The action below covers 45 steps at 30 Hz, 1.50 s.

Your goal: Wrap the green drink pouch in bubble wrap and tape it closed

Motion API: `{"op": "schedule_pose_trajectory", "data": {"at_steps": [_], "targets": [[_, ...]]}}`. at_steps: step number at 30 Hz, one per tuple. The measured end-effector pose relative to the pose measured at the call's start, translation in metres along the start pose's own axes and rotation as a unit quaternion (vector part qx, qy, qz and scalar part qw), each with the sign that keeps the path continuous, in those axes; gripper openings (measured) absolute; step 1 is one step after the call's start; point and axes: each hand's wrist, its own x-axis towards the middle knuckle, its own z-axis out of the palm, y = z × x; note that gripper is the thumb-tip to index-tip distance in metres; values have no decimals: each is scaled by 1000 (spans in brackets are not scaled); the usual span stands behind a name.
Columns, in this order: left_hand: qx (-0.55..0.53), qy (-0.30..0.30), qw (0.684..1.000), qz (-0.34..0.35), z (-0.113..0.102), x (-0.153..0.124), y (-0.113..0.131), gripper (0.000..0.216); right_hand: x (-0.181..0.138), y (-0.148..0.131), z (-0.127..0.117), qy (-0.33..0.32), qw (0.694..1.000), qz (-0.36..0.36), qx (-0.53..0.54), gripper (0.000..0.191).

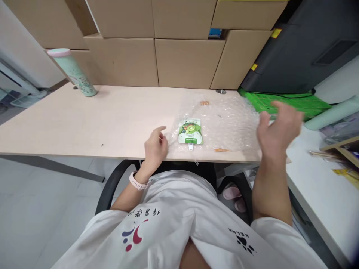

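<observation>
A sheet of clear bubble wrap (230, 127) lies spread over the table. On its left part rests a green and white spouted pouch (190, 130), flat, its white cap pointing toward me. My left hand (156, 145) is beside the sheet's left edge, index finger stretched out and the other fingers loosely curled, with nothing seen in it. Raised over the right end of the sheet is my right hand (280, 127). Its thumb and fingers are apart and slightly blurred, and no object shows between them.
A pale green tumbler (73, 71) with a pink lid stands at the back left. Cardboard boxes (185, 61) line the rear edge. At the right are a dark case (297, 52), a green crate (288, 102) and a white side table (316, 172).
</observation>
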Motion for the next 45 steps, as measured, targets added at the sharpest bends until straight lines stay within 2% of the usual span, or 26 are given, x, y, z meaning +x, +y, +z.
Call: {"op": "schedule_pose_trajectory", "data": {"at_steps": [2, 3, 5, 6, 7, 8, 10, 11, 13, 15, 17, 20, 23, 25, 27, 30, 33, 36, 39, 42, 45], "targets": [[-14, 78, 996, -28, -11, -1, -3, 35, -22, -33, -1, -113, 985, -50, 121, 35], [-15, 119, 993, -16, -17, -1, -2, 33, -32, -48, 2, -189, 967, -58, 162, 36], [-21, 180, 982, 56, -25, -3, 3, 27, -51, -74, 12, -254, 946, -75, 185, 33], [-30, 186, 976, 109, -27, -5, 8, 25, -59, -83, 18, -296, 934, -72, 188, 35], [-45, 165, 971, 166, -27, -5, 13, 25, -66, -90, 24, -321, 925, -66, 191, 37], [-59, 118, 966, 222, -25, -6, 19, 26, -71, -95, 30, -336, 919, -59, 200, 39], [-70, -25, 949, 306, -14, -5, 30, 29, -77, -97, 39, -348, 908, -49, 230, 43], [-55, -93, 941, 322, -7, -3, 34, 31, -79, -96, 41, -348, 902, -50, 251, 44], [7, -189, 937, 293, 9, 1, 38, 44, -81, -91, 43, -356, 888, -59, 286, 44], [64, -241, 940, 233, 23, 7, 38, 61, -81, -86, 42, -372, 876, -70, 299, 45], [89, -276, 935, 205, 30, 12, 35, 64, -81, -83, 41, -386, 870, -78, 297, 46], [91, -302, 918, 239, 26, 18, 29, 46, -80, -83, 41, -393, 867, -87, 294, 48], [74, -328, 905, 261, 12, 25, 22, 37, -81, -85, 41, -391, 871, -85, 286, 49], [49, -339, 911, 228, 3, 30, 17, 40, -81, -86, 41, -389, 874, -82, 279, 48], [-6, -333, 928, 168, 0, 32, 12, 49, -80, -86, 40, -388, 873, -86, 283, 48], [-181, -279, 942, 37, 6, 32, 7, 62, -78, -87, 36, -396, 862, -101, 301, 53], [-361, -198, 901, -134, 14, 29, 6, 61, -76, -87, 32, -415, 848, -112, 309, 58], [-441, -148, 851, -243, 16, 28, 11, 58, -75, -87, 31, -427, 840, -128, 310, 60], [-454, -181, 831, -265, 15, 29, 19, 73, -76, -87, 33, -425, 839, -139, 311, 61], [-439, -189, 841, -253, 11, 30, 21, 96, -77, -87, 35, -423, 839, -138, 313, 56], [-427, -159, 856, -245, 1, 30, 12, 102, -79, -85, 38, -419, 842, -129, 315, 50]]}}
